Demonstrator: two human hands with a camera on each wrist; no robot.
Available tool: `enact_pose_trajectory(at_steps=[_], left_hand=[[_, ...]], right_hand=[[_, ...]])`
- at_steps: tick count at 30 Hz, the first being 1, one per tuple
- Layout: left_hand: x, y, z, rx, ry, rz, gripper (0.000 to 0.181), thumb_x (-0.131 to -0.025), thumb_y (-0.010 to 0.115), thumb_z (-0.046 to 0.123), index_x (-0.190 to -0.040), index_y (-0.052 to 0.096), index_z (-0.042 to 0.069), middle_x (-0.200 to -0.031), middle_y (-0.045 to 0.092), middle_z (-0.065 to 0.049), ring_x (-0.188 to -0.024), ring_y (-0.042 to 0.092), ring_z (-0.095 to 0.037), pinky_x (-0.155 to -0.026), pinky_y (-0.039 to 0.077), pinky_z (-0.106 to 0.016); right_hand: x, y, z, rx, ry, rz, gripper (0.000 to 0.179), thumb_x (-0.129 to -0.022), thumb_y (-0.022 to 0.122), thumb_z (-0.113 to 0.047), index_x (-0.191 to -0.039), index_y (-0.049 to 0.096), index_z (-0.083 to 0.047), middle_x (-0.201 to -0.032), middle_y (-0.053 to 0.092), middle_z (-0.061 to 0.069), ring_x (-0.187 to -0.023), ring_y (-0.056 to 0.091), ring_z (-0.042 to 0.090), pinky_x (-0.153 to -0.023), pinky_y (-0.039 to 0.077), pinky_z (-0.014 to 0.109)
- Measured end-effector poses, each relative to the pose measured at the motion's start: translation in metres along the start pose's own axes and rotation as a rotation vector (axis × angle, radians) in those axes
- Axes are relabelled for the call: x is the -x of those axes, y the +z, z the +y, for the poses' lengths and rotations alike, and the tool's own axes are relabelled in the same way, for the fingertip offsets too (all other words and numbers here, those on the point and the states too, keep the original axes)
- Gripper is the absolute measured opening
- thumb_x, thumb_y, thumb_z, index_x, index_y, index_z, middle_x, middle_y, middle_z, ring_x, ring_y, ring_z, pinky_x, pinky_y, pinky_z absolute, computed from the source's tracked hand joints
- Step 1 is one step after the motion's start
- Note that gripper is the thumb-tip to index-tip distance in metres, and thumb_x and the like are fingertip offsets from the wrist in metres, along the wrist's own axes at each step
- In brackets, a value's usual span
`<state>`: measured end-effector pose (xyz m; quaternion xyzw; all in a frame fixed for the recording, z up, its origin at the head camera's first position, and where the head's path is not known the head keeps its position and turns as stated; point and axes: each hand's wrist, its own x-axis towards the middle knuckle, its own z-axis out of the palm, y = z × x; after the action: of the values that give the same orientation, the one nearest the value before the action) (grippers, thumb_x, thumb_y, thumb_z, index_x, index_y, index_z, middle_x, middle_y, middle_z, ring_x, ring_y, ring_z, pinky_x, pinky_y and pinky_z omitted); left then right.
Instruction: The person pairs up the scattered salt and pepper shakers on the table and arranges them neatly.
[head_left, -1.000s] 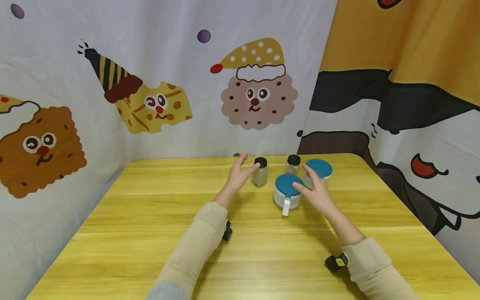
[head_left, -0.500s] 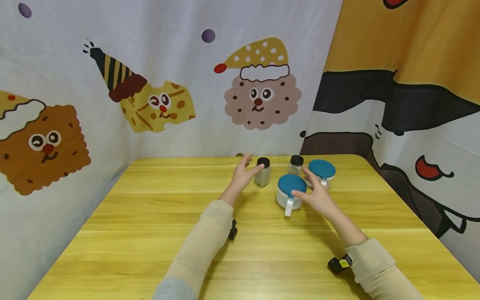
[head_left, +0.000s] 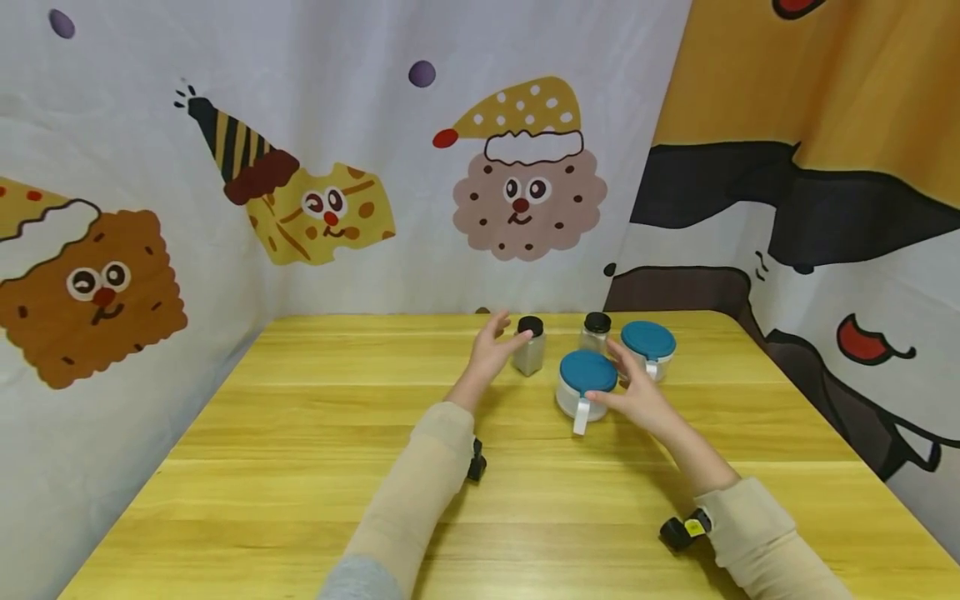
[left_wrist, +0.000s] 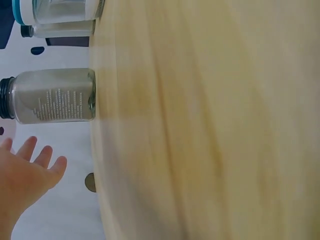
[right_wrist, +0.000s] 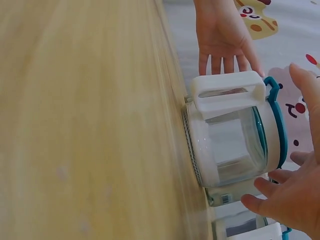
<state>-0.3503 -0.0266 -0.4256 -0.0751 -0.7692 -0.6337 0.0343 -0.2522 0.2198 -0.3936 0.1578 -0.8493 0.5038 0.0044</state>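
A clear jar with a black screw lid stands upright near the table's far edge. My left hand is at its left side, fingers spread and thumb extended toward the lid. In the left wrist view a gap shows between this hand and the jar. To the right, a clear canister with a blue lid and white handle stands with its handle facing me. My right hand is at its right side, thumb overlapping the canister near the handle. In the right wrist view its fingers are loosely spread beside the lid.
Behind the canister stand another black-lidded jar and a second blue-lidded canister with a white handle. All sit on a wooden table. A printed curtain hangs just behind the table's far edge.
My right thumb has moved down from lid height to the side of the near canister by its handle. My left hand keeps its place beside the jar. The head view has turned slightly left.
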Motion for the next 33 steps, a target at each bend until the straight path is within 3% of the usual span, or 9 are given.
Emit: enact_pose_trajectory(at_steps=[9, 21, 33], left_hand=[[0.001, 0.003, -0.001, 0.028, -0.015, -0.002, 0.072, -0.085, 0.073, 0.040, -0.146, 0.041, 0.019, -0.144, 0.043, -0.007, -0.134, 0.035, -0.027, -0.103, 0.035, -0.043], [0.000, 0.006, -0.005, 0.089, -0.030, 0.027, 0.072, -0.084, 0.074, 0.037, -0.145, 0.043, 0.016, -0.140, 0.047, -0.007, -0.131, 0.039, -0.028, -0.103, 0.036, -0.043], [0.000, 0.012, -0.004, 0.099, -0.039, 0.042, 0.067, -0.085, 0.074, 0.033, -0.143, 0.046, 0.017, -0.139, 0.048, -0.008, -0.129, 0.041, -0.029, -0.103, 0.036, -0.042]], right_hand=[[-0.007, 0.007, 0.032, -0.027, -0.014, 0.001, 0.098, -0.082, 0.078, -0.015, -0.153, 0.010, -0.003, -0.153, 0.017, 0.026, -0.135, 0.022, 0.048, -0.101, 0.021, 0.067], [-0.009, 0.009, 0.037, -0.080, -0.018, 0.005, 0.097, -0.083, 0.076, -0.013, -0.152, 0.008, -0.002, -0.155, 0.013, 0.024, -0.136, 0.020, 0.048, -0.101, 0.022, 0.067], [-0.009, 0.010, 0.036, -0.160, 0.042, -0.009, 0.100, -0.083, 0.076, -0.010, -0.153, 0.004, -0.004, -0.155, 0.008, 0.024, -0.137, 0.019, 0.045, -0.104, 0.024, 0.061]])
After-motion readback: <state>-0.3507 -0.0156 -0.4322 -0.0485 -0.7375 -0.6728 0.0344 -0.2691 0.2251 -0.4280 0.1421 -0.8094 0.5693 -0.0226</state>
